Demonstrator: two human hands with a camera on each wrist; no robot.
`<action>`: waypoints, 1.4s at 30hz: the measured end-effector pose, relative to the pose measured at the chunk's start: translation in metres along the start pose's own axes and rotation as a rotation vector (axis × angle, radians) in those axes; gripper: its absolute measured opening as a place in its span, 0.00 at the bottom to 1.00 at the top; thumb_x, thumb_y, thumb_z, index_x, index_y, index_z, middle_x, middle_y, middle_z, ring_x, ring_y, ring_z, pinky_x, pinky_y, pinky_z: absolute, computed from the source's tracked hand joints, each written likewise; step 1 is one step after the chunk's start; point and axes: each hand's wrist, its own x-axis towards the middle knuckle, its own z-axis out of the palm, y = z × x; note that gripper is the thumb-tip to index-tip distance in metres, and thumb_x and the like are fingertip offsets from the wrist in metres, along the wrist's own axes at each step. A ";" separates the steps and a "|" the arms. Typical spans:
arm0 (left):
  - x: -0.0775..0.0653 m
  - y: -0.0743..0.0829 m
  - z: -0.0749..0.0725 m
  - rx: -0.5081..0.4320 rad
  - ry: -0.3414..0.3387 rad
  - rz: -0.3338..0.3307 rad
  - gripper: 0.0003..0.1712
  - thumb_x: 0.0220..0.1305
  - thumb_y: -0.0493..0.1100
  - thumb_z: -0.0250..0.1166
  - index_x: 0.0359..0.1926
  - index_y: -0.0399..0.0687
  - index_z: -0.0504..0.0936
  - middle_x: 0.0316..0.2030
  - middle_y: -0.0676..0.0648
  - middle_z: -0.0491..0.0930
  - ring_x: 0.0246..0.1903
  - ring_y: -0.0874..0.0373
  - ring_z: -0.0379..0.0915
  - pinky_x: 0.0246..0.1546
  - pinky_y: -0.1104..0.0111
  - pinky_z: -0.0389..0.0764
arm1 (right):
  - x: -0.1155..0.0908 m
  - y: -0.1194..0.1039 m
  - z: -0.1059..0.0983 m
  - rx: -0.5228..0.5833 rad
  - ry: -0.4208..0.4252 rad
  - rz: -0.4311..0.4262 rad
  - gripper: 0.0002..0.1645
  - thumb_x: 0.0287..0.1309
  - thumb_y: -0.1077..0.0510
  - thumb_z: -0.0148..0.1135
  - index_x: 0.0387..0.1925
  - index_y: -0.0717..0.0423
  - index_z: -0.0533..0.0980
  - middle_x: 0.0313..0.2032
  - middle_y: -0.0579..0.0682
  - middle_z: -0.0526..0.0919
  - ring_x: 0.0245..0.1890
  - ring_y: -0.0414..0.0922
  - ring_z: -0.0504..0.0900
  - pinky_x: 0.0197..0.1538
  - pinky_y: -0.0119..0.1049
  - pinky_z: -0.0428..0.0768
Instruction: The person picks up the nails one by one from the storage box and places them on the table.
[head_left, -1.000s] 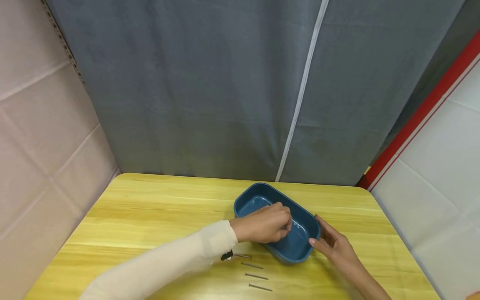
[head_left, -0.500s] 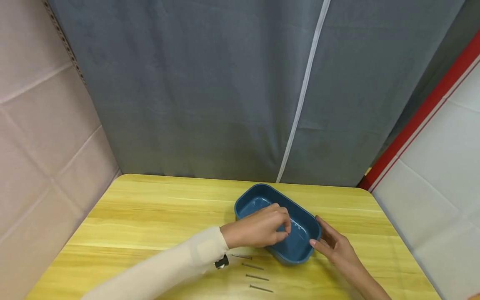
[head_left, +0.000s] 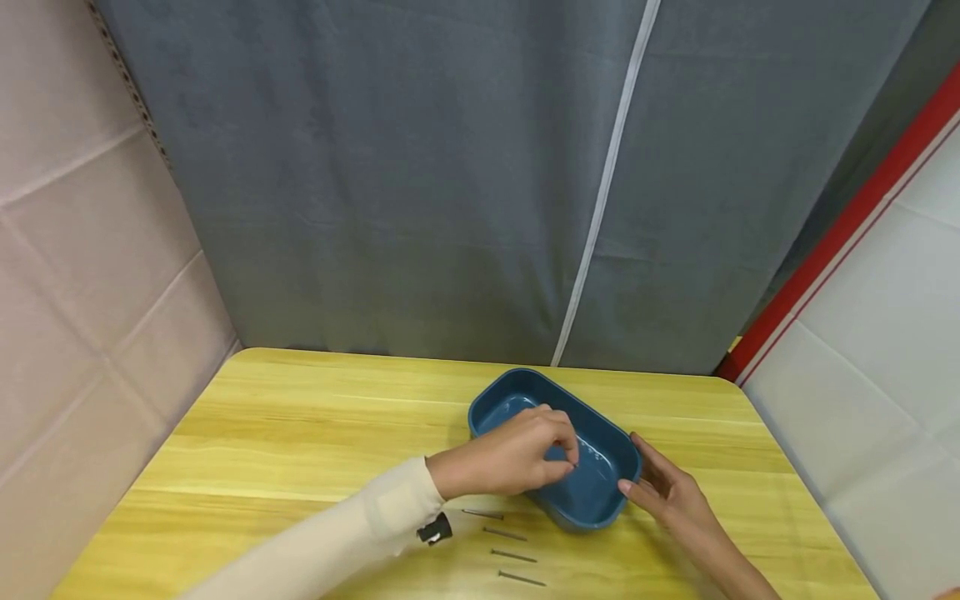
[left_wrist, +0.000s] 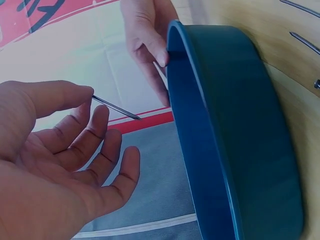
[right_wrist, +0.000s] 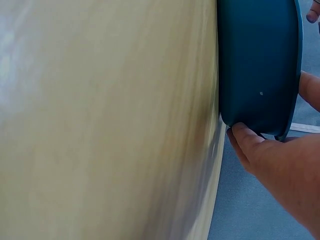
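A deep blue, oblong tub with rounded corners stands on the table. Over its opening is my left hand, thumb and forefinger pinching the end of a thin metal nail. In the left wrist view the nail's point faces the tub's mouth and the other fingers are loosely bent. My right hand grips the tub's near right end, thumb at the rim and fingers against the outer wall. The tub floor beneath my left hand is partly hidden.
Several more nails lie in a rough row on the wooden table, between my left sleeve and the tub; one is the nearest nail. A grey curtain hangs behind the table, with pale panels at both sides.
My left hand has drawn back slightly to the left and risen a little over the tub, fingertips now more visible. The right hand and the tub stay in place.
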 end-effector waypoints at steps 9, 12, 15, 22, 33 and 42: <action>-0.009 0.001 -0.008 -0.117 0.034 -0.004 0.02 0.74 0.39 0.72 0.40 0.48 0.90 0.43 0.57 0.85 0.49 0.65 0.77 0.55 0.72 0.75 | 0.000 0.002 0.001 -0.003 0.006 -0.019 0.48 0.75 0.57 0.71 0.85 0.64 0.58 0.81 0.68 0.64 0.73 0.63 0.74 0.59 0.21 0.76; -0.011 0.001 -0.009 -0.169 0.042 -0.020 0.02 0.74 0.37 0.72 0.40 0.48 0.90 0.44 0.55 0.86 0.48 0.62 0.79 0.52 0.73 0.77 | -0.001 0.002 0.001 -0.015 0.011 -0.021 0.48 0.75 0.57 0.71 0.85 0.64 0.59 0.81 0.68 0.65 0.73 0.63 0.75 0.59 0.20 0.76; -0.014 0.000 -0.010 -0.197 0.042 -0.042 0.03 0.73 0.37 0.73 0.39 0.49 0.89 0.44 0.55 0.86 0.47 0.62 0.79 0.52 0.74 0.78 | -0.001 0.001 0.001 -0.014 0.015 -0.025 0.47 0.75 0.57 0.71 0.85 0.64 0.59 0.80 0.69 0.66 0.72 0.63 0.76 0.59 0.20 0.76; -0.020 -0.002 -0.012 -0.234 0.067 -0.037 0.06 0.72 0.36 0.73 0.38 0.51 0.88 0.42 0.57 0.85 0.48 0.67 0.77 0.52 0.73 0.81 | 0.000 0.000 0.001 0.004 0.015 -0.032 0.47 0.75 0.58 0.71 0.85 0.64 0.59 0.78 0.69 0.68 0.69 0.54 0.79 0.59 0.21 0.77; -0.034 -0.004 -0.017 -0.284 0.073 -0.055 0.05 0.73 0.36 0.72 0.38 0.51 0.87 0.42 0.55 0.86 0.48 0.65 0.77 0.53 0.70 0.82 | 0.000 0.000 0.000 0.034 0.005 -0.031 0.47 0.75 0.58 0.71 0.85 0.64 0.58 0.79 0.69 0.68 0.61 0.25 0.78 0.59 0.20 0.76; -0.044 -0.005 -0.018 -0.324 0.099 -0.081 0.09 0.73 0.35 0.73 0.37 0.54 0.87 0.41 0.62 0.83 0.48 0.62 0.77 0.54 0.70 0.83 | -0.001 0.000 0.000 0.014 0.006 -0.021 0.48 0.75 0.58 0.71 0.85 0.64 0.58 0.79 0.69 0.66 0.72 0.54 0.77 0.59 0.20 0.76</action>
